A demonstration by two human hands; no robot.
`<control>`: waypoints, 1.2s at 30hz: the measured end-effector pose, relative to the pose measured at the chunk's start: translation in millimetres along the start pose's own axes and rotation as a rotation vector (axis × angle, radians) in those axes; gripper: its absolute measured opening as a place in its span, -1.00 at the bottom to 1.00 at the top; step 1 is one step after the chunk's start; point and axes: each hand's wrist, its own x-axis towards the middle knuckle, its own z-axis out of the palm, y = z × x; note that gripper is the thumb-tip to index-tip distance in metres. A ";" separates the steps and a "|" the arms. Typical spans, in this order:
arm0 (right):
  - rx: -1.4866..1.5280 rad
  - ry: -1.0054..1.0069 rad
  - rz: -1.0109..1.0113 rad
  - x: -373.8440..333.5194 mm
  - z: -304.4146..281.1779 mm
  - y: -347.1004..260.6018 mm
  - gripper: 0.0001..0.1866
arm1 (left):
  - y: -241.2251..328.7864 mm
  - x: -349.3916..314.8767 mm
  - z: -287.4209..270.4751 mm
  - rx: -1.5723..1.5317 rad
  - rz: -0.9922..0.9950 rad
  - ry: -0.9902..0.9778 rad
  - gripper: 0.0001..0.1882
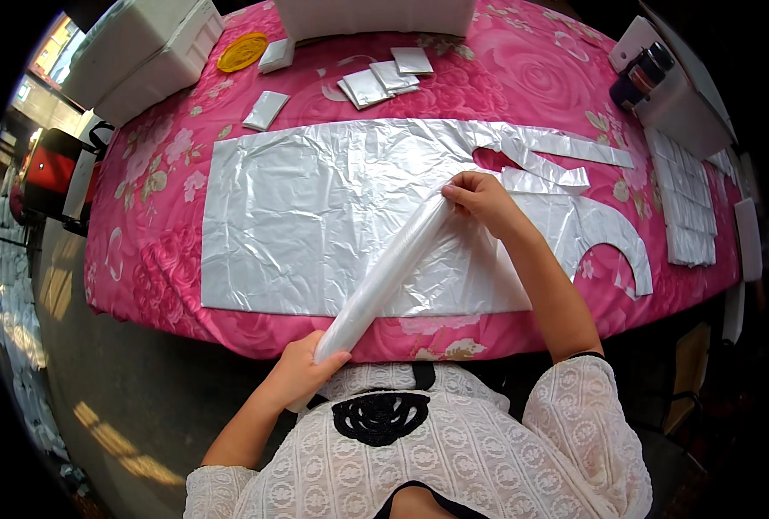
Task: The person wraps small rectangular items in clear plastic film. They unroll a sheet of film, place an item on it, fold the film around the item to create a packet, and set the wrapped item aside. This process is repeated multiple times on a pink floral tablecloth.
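Tablecloth (531,73), white boxes (146,73), capped bottle (640,80), folded plastic (384,278) in both grips (309,367) (481,201)

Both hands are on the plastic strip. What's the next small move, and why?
I'd probably ease the left hand forward: the plastic strip slants between it and the right hand, and its left-hand end appears past the near edge of the spread plastic sheet.

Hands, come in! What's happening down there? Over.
Left hand: gripping near end of folded plastic strip. Right hand: pinching far end. Strip slants across spread plastic sheet. Packets beyond sheet, apart from hands.
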 end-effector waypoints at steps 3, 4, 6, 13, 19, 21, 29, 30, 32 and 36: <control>-0.035 0.061 -0.036 2.2 2.1 -0.1 -0.80 | -2.0 1.7 -0.7 0.004 0.006 0.006 -0.60; -0.079 0.099 -0.062 3.2 2.8 -1.1 -0.81 | -1.1 1.4 -1.5 -0.013 -0.002 0.003 -0.60; -0.168 0.173 -0.114 7.2 3.6 -4.2 -0.81 | 1.5 -0.4 -3.8 -0.048 -0.020 -0.003 -0.61; -0.396 0.691 -0.209 25.1 -79.7 7.3 -0.78 | -35.2 -24.0 -51.5 -0.231 -0.193 -0.293 -0.59; -0.500 0.779 -0.325 24.8 -105.5 6.5 -0.77 | -52.0 -49.5 -127.8 -0.065 -0.128 -0.334 -0.43; -0.461 0.694 -0.346 27.6 -91.0 4.9 -0.78 | -33.4 -41.2 -132.4 0.073 -0.058 -0.358 -0.40; -0.421 0.483 -0.384 43.1 -33.2 1.9 -0.80 | 61.9 22.2 -107.6 0.687 0.553 0.014 -0.57; -0.418 0.456 -0.345 43.2 -31.0 0.7 -0.78 | 71.8 31.7 -105.3 0.824 0.714 0.112 -0.57; -0.402 0.451 -0.310 45.4 -31.1 5.8 -0.78 | 84.1 53.4 -95.5 0.922 0.877 0.255 -0.56; -0.335 0.424 -0.260 49.1 -31.9 7.4 -0.79 | 94.4 88.1 -91.0 0.951 1.000 0.323 -0.53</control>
